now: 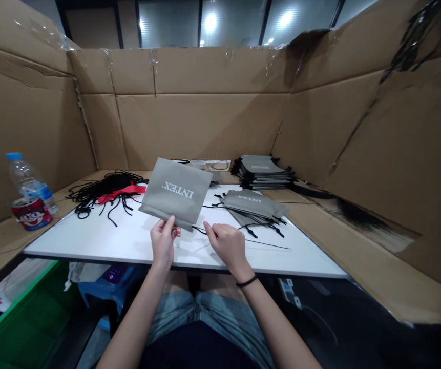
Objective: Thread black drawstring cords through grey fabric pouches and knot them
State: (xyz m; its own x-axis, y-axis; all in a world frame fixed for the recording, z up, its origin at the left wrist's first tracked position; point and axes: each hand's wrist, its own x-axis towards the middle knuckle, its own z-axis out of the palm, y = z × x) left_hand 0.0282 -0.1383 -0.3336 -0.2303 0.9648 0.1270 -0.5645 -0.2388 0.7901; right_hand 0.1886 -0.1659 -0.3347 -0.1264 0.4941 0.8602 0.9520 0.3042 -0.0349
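1. Far left of our left hand, a bottle (36, 179) with a blue cap stands just behind a red can (32, 213) printed with a cartoon face.
2. Beyond our left hand and to its left, black cords (105, 185) lie in a tangled heap, a red strip (122, 193) among them.
3. Our left hand (163, 240) pinches a grey bag (176, 190) by its lower edge, thumb in front; the bag is held up, tilted, above the white table (101, 246), its INTEX lettering facing us.
4. Just right of our left hand, a black cord (199, 229) runs from the bag's lower corner to our right hand.
5. Our right hand (228, 243) is closed like a fist on that cord, thumb pointing toward the bag; a black band (246, 282) circles the wrist.
6. Just beyond our right hand and slightly right, a loose pile (251, 201) of similar bags fans out, black ends showing.
7. Farther beyond our right hand, a taller stack (262, 174) of bags sits near the cardboard wall (205, 123).
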